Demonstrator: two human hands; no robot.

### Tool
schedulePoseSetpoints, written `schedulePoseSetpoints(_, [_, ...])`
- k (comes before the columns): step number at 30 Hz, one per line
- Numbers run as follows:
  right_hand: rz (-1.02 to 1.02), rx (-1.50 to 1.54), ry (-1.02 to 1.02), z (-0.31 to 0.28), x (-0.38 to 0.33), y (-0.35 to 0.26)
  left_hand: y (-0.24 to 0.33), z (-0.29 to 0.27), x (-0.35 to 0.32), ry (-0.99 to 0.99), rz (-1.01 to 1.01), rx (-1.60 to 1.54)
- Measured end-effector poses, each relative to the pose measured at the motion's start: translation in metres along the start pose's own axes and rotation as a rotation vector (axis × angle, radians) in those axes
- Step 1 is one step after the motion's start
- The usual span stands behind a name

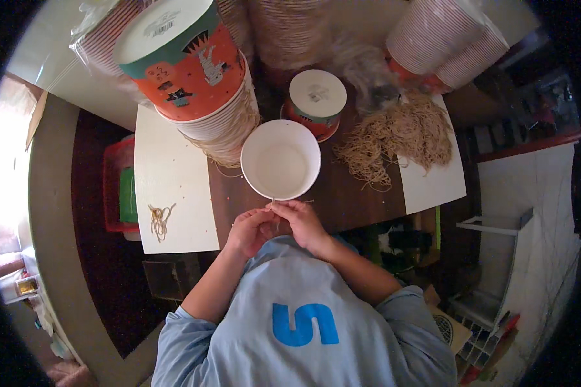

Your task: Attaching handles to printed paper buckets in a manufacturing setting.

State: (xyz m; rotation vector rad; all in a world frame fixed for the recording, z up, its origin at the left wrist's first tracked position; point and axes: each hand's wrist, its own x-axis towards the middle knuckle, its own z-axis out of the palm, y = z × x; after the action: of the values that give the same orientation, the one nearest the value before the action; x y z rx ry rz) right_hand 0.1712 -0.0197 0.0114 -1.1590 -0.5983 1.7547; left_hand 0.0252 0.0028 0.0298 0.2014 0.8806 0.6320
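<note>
- Left hand and right hand are held together at frame centre, fingertips pinching a thin straw strand.
- White paper cup lies directly above the grip, mouth upward, rim touching the fingertips; both hands equally near.
- Straw heap lies upper right on the worktop.

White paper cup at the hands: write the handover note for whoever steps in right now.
Left hand: at the near rim of the white cup, fingers pinched together with the right's.
Right hand: same spot, pinching a thin string at the rim.
Things: string pile right of the cup; a few loose strings on the white sheet to the left; printed cup upside down behind; cup stacks at the back.
Done: string brought to the rim.
Left: whether it is fastened cannot be told; check it.
</note>
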Motion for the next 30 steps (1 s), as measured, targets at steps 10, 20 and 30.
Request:
schedulePoseSetpoints(10, [0.2,0.368,-0.022,-0.007,0.002,0.012,-0.016,-0.003,0.003,0.252,0.499,0.586])
schedulePoseSetpoints(20, [0.209,0.452,-0.041,-0.006,0.001,0.007,-0.015,0.005,-0.008,0.222,1.039,1.184])
schedulePoseSetpoints(30, [0.21,0.462,-0.043,-0.008,0.005,0.01,-0.013,0.0,-0.003,0.212,1.053,1.215])
